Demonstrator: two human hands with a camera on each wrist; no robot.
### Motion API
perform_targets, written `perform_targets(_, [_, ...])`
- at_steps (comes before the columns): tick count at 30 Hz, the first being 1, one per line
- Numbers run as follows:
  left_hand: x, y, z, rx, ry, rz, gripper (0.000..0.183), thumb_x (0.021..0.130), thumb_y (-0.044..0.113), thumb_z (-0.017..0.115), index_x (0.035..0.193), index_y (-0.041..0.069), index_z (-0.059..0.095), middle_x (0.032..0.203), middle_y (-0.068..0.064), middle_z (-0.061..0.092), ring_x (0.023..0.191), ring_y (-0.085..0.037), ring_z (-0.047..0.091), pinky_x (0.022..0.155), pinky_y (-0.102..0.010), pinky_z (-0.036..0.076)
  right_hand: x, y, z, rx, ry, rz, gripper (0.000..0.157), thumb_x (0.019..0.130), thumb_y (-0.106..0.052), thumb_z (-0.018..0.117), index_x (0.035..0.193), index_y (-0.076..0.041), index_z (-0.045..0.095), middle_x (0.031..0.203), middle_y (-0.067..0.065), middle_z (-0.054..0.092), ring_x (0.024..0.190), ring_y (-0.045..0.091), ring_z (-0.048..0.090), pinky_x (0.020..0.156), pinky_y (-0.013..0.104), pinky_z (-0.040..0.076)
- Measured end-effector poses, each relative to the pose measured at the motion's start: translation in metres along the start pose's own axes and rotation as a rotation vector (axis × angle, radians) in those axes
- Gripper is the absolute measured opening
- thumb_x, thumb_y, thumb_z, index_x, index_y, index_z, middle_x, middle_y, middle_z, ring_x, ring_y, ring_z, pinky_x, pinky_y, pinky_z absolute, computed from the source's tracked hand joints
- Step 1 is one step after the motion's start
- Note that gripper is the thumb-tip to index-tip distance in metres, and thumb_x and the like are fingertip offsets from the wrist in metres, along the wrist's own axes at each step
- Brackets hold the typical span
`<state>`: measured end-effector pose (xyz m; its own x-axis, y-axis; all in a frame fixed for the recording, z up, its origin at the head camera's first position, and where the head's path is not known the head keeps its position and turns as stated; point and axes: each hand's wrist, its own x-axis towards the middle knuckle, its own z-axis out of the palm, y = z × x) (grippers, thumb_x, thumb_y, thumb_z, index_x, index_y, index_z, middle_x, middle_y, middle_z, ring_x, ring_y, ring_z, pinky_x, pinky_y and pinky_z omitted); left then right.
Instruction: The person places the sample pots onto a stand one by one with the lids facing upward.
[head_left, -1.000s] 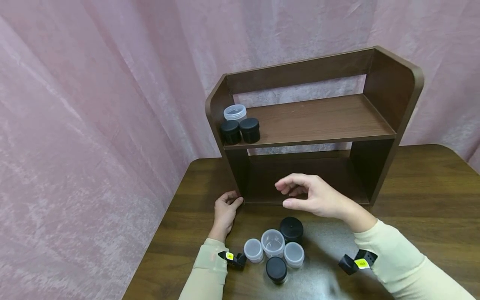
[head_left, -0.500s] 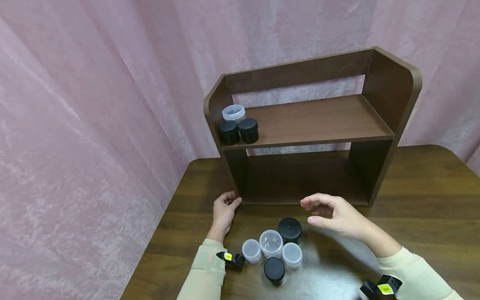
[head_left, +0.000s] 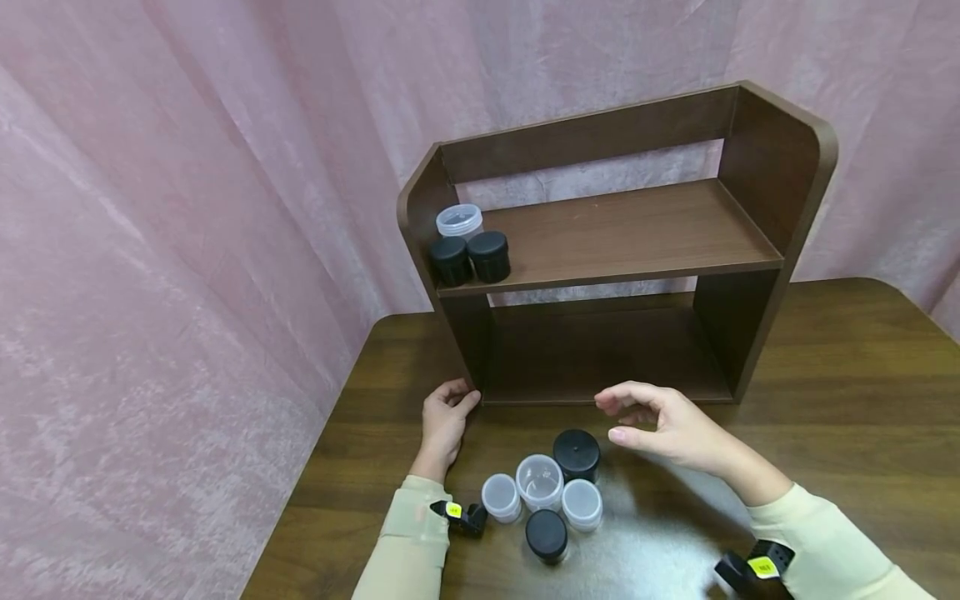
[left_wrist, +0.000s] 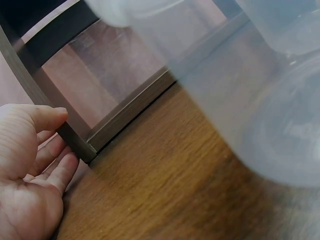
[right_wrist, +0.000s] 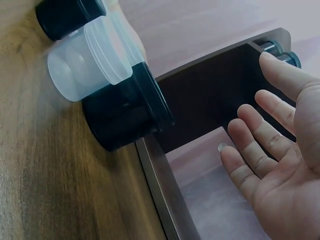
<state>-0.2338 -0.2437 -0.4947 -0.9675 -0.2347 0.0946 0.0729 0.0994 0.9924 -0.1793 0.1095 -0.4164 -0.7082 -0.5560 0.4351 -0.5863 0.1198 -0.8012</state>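
My left hand [head_left: 444, 423] grips the lower front corner of the left side panel of a brown wooden shelf [head_left: 622, 271]. In the left wrist view, the thumb [left_wrist: 50, 117] lies at the panel's front edge and the other fingers bend along its outer side. Held in the air before the lower shelf, my right hand [head_left: 663, 423] has loosely bent fingers and nothing in them. Nearest to it on the table is a large black-lidded jar [head_left: 576, 454]. Beside that jar stand a large clear jar [head_left: 539, 482], two small clear jars [head_left: 500, 497] and a small black-lidded jar [head_left: 547, 535].
Two black-lidded jars [head_left: 489, 257] and a clear jar [head_left: 459, 220] stand at the left end of the upper shelf. The wooden table [head_left: 847, 400] reaches past the shelf on both sides. A pink curtain [head_left: 225, 208] hangs behind.
My right hand has moved right and down, away from the front of the lower shelf, then stayed nearly still. My left hand keeps its place at the panel; the jars have not moved.
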Motion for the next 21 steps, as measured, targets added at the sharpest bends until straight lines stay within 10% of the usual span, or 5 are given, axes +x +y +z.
perform_targets(21, [-0.001, -0.002, 0.002, 0.016, 0.028, 0.01, 0.022, 0.084, 0.006, 0.074, 0.104, 0.002, 0.066, 0.104, -0.009, 0.062, 0.097, -0.021, 0.06, 0.076, -0.024, 0.05, -0.002, 0.01, 0.018, -0.037, -0.033, 0.106, 0.04, 0.084, -0.02, 0.076, 0.121, -0.011, 0.062, 0.118, -0.001, 0.064, 0.112, 0.02, 0.057, 0.093, 0.039, 0.047])
